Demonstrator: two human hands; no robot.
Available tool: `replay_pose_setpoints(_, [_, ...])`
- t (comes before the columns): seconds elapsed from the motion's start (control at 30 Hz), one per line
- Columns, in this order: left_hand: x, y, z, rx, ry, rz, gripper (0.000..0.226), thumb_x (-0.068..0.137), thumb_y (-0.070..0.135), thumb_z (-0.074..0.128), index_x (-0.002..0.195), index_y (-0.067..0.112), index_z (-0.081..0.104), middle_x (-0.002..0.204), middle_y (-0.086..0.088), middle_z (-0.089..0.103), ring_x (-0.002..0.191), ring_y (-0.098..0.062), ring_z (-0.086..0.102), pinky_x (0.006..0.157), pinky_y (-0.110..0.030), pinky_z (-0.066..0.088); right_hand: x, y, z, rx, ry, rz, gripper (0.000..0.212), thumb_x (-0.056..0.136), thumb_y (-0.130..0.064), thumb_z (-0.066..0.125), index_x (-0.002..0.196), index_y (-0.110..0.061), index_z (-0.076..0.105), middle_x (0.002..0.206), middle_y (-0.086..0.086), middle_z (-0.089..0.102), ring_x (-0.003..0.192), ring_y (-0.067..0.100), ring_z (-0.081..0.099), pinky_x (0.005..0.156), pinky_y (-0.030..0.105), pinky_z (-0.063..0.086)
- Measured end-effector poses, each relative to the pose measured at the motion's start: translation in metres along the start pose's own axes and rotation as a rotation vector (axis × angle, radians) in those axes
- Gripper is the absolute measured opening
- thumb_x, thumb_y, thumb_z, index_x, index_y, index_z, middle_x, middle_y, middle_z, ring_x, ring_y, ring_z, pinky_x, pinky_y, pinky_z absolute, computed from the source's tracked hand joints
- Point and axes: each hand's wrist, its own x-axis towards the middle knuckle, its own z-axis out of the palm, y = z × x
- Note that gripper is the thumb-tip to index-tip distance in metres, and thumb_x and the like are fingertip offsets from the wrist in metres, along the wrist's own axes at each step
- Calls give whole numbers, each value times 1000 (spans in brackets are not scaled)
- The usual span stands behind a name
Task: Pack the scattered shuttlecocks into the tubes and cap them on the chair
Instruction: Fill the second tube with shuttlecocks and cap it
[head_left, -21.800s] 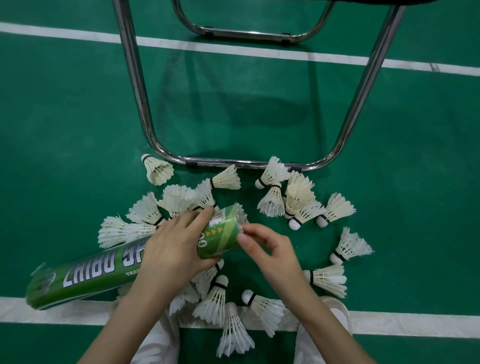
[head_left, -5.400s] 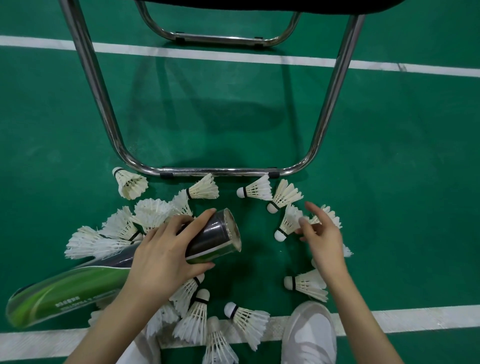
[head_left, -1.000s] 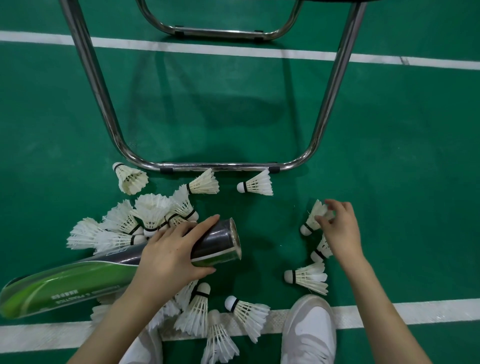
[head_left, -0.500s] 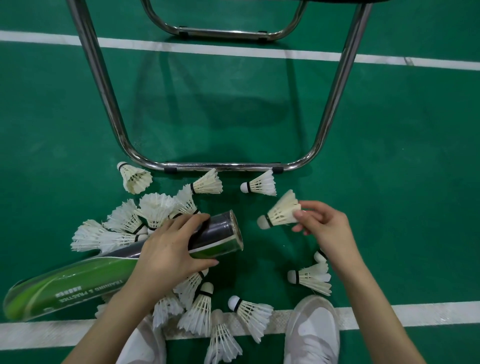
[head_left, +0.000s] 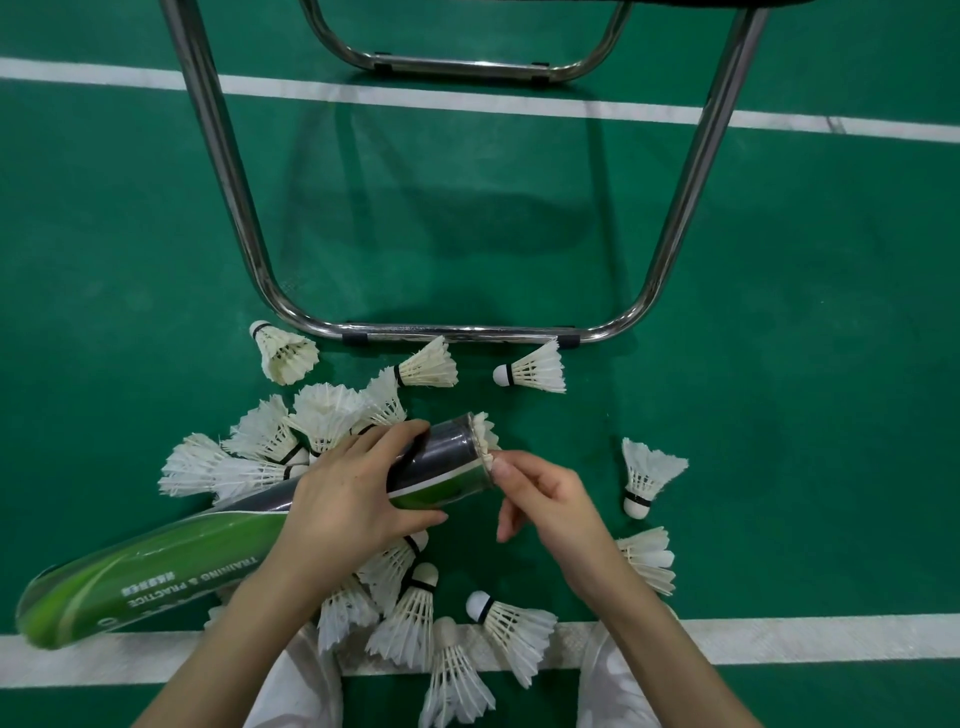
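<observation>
My left hand (head_left: 353, 499) grips the tube (head_left: 234, 530) near its mouth; my right hand (head_left: 545, 499) pinches a shuttlecock (head_left: 484, 439) into it. Feathers look light and brittle, so I'd push at the rim. More lie on the floor (head_left: 779, 364).

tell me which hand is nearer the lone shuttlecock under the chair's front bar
Right. The right hand sits below the shuttlecock, at the tube mouth; the left hand grips the tube farther left.
</observation>
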Motion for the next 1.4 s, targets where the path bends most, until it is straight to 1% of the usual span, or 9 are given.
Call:
replay_pose_setpoints(0.2, [3, 5, -4, -48, -15, -10, 78, 57, 55, 77, 125, 28, 49, 108, 6, 61, 94, -19, 57, 73, -33, 44, 4, 1, 3, 5, -104, 35, 15, 86, -17, 60, 99, -24, 64, 87, -13, 71, 41, 7, 48, 49, 17, 44])
replay_pose_setpoints(0.47, [3, 4, -1, -10, -9, 16, 77, 60, 59, 72, 126, 30, 46, 113, 8, 60, 97, -18, 58, 73, -33, 45, 15, -3, 1, -124, -297, 82, 12, 87, -17, 60, 99, -20, 59, 85, -4, 67, 55, 9, 62, 56, 18, 49])
replay_pose_setpoints(0.53, [3, -2, -3, -14, -6, -11, 79, 58, 56, 76, 126, 29, 47, 112, 6, 61, 95, -18, 58, 72, -32, 45, 17, -5, -7, -108, -217, 51, 12, 89, -15, 57, 100, -20, 61, 88, -4, 67, 64, 10, 65, 60, 20, 50])
replay_pose_setpoints(0.7, [6, -11, -11, -57, 10, -89, 77, 59, 54, 76, 125, 31, 45, 107, 10, 57, 89, -10, 49, 72, -29, 43, 42, 7, -48, -271, 205, -34, 14, 88, -9, 58, 92, -21, 63, 98, 3, 68, 77, 9, 61, 63, 19, 50])
replay_pose_setpoints(0.83, [8, -10, -10, -61, -4, -109, 77, 59, 56, 76, 125, 32, 43, 104, 15, 54, 86, -5, 45, 70, -27, 41, 74, 25, -74, -471, 512, -107, 28, 84, -13, 64, 110, -14, 56, 109, -2, 58, 93, 8, 54, 84, 22, 41])
replay_pose_setpoints(0.97, [10, -11, -9, -59, -47, -112, 79, 60, 57, 74, 127, 32, 41, 108, 11, 58, 85, -4, 45, 69, -25, 39, 105, 27, -79, -533, 515, -44, 43, 82, -18, 68, 120, -8, 51, 119, 5, 55, 111, 19, 49, 96, 28, 39])
replay_pose_setpoints(1.17, [15, -9, -8, -65, -72, -115, 79, 61, 59, 72, 128, 33, 38, 113, 11, 56, 94, -8, 51, 76, -27, 44, 121, 38, -72, -551, 524, -15, 15, 85, -12, 63, 99, -8, 62, 85, 5, 57, 92, 31, 54, 78, 34, 42])
replay_pose_setpoints(1.3, [15, -10, -7, -72, -69, -124, 79, 61, 59, 72, 128, 33, 38, 113, 10, 57, 95, -11, 52, 78, -30, 46, 101, 26, -70, -423, 495, -90, 5, 86, -12, 61, 89, -9, 63, 83, 9, 65, 78, 27, 56, 72, 27, 42])
replay_pose_setpoints(1.4, [17, -9, -7, -69, -61, -130, 78, 62, 59, 72, 127, 33, 38, 112, 11, 57, 94, -11, 52, 76, -30, 45, 76, 4, -63, -262, 436, -186, 6, 86, -10, 61, 85, -15, 65, 86, 0, 70, 82, 7, 64, 77, 14, 46])
